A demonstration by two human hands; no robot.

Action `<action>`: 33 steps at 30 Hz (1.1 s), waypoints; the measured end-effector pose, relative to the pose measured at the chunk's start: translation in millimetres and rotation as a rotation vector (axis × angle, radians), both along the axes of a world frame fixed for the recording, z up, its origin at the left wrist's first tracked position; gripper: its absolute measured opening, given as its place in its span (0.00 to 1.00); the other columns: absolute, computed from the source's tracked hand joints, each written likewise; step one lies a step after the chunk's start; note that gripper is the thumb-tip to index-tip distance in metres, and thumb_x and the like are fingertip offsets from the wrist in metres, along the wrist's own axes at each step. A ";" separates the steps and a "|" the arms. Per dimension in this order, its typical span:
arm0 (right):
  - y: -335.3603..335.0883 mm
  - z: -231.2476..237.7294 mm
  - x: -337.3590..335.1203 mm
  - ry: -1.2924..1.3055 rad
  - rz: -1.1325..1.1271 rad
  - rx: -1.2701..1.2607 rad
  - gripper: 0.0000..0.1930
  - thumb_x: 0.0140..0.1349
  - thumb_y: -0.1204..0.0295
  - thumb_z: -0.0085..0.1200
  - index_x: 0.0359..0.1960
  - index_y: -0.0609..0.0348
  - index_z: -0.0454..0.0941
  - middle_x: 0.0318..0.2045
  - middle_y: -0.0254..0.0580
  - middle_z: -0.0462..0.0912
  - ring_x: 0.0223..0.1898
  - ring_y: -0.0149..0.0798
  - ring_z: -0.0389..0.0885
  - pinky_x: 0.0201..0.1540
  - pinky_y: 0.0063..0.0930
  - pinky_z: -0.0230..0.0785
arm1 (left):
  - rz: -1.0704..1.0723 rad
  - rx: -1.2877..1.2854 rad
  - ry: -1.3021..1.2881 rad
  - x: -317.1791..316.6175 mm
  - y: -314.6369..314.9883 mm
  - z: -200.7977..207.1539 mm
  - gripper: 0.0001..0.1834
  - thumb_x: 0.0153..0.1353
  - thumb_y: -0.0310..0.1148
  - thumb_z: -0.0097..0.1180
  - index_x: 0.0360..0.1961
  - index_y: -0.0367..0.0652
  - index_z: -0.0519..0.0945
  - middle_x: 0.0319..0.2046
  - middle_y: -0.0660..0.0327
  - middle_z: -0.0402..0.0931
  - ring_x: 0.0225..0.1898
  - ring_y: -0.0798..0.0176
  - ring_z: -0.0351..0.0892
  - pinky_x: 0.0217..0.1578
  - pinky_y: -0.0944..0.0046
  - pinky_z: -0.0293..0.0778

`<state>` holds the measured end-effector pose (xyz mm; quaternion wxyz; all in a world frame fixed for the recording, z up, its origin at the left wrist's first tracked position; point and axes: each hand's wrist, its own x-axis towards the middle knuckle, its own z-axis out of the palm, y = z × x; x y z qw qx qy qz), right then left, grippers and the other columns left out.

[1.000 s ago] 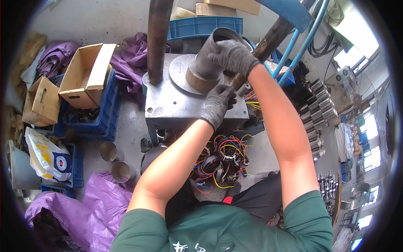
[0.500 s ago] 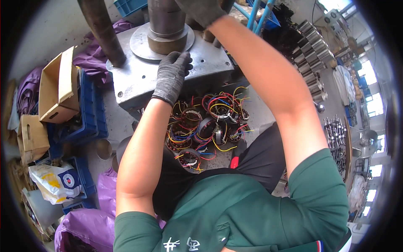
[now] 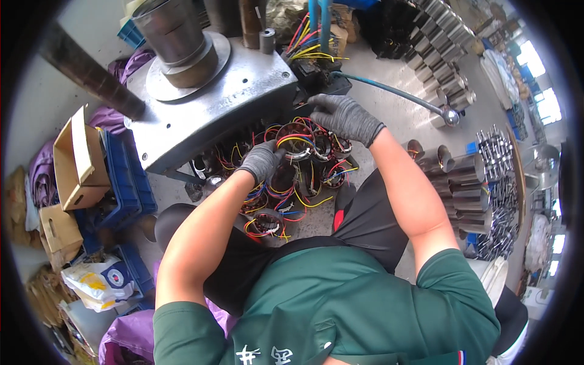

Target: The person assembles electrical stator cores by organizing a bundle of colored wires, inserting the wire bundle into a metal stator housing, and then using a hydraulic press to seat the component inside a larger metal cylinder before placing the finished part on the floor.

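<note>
You have a heap of round dark motor stator coils with copper windings (image 3: 292,176) lying on the floor just below the edge of the grey metal press base. Loose red, yellow, blue and orange lead wires curl out of each one. The topmost wound stator ring (image 3: 296,139) lies flat, opening upward, red and yellow leads arching over it.

Bright daylight from windows (image 3: 543,85) at right, blown-out glare there, strong fisheye bending, dark vignetted rim, soft edge blur
</note>
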<state>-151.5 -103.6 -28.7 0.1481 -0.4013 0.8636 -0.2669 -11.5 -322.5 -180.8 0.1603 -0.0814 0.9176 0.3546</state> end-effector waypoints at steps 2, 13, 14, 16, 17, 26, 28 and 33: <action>5.3 4.5 -4.6 -0.110 -0.015 -0.011 0.27 0.69 0.58 0.61 0.66 0.55 0.75 0.43 0.48 0.89 0.48 0.47 0.87 0.54 0.38 0.77 | 0.219 0.316 -0.016 -10.5 11.4 -10.6 0.22 0.72 0.46 0.56 0.55 0.38 0.81 0.46 0.41 0.85 0.48 0.40 0.84 0.53 0.51 0.77; 24.6 -4.5 -23.0 -0.147 -0.171 0.167 0.31 0.72 0.40 0.48 0.58 0.54 0.82 0.54 0.55 0.85 0.59 0.55 0.81 0.63 0.43 0.71 | 0.387 0.724 0.477 -13.3 34.7 133.6 0.17 0.74 0.39 0.57 0.49 0.34 0.84 0.32 0.66 0.80 0.35 0.73 0.73 0.39 0.67 0.74; 22.1 -6.8 -15.1 -0.150 -0.170 0.150 0.31 0.72 0.40 0.48 0.58 0.54 0.82 0.54 0.55 0.85 0.59 0.55 0.81 0.63 0.43 0.71 | 0.366 0.719 0.536 -5.8 32.4 150.1 0.17 0.73 0.40 0.57 0.49 0.34 0.84 0.32 0.67 0.79 0.35 0.73 0.73 0.39 0.67 0.73; 16.4 -18.6 -2.8 -0.309 -0.140 -0.010 0.30 0.72 0.42 0.51 0.61 0.53 0.80 0.54 0.56 0.85 0.59 0.53 0.82 0.64 0.40 0.72 | 0.419 0.792 0.607 1.6 25.2 165.6 0.16 0.73 0.41 0.55 0.36 0.38 0.83 0.28 0.69 0.76 0.31 0.75 0.70 0.35 0.70 0.69; 15.5 -41.8 -2.1 -0.362 -0.131 -0.075 0.31 0.71 0.42 0.52 0.64 0.53 0.78 0.52 0.60 0.85 0.59 0.55 0.82 0.65 0.39 0.72 | 0.408 0.837 0.629 3.5 25.4 175.8 0.18 0.73 0.45 0.54 0.33 0.40 0.80 0.25 0.70 0.72 0.27 0.75 0.66 0.32 0.70 0.65; -25.9 5.2 56.8 -1.152 -0.166 -0.780 0.23 0.64 0.69 0.60 0.60 0.62 0.76 0.51 0.42 0.81 0.46 0.32 0.81 0.51 0.28 0.78 | 0.415 1.568 0.908 14.7 -2.2 194.1 0.21 0.76 0.50 0.52 0.33 0.42 0.74 0.23 0.65 0.66 0.25 0.67 0.67 0.31 0.64 0.68; -30.9 18.4 60.8 -1.099 -0.239 -0.790 0.24 0.61 0.74 0.60 0.60 0.63 0.76 0.50 0.40 0.81 0.48 0.32 0.80 0.55 0.27 0.77 | 0.491 1.449 0.896 17.5 -8.8 193.6 0.19 0.76 0.48 0.53 0.38 0.41 0.76 0.24 0.65 0.67 0.27 0.68 0.69 0.32 0.65 0.69; -32.6 20.4 57.7 -0.731 -0.257 -0.873 0.29 0.58 0.80 0.60 0.65 0.64 0.71 0.53 0.43 0.81 0.55 0.34 0.79 0.60 0.30 0.75 | 0.605 1.051 0.901 5.8 -7.6 195.0 0.20 0.76 0.43 0.52 0.56 0.36 0.77 0.33 0.63 0.76 0.33 0.69 0.77 0.37 0.68 0.76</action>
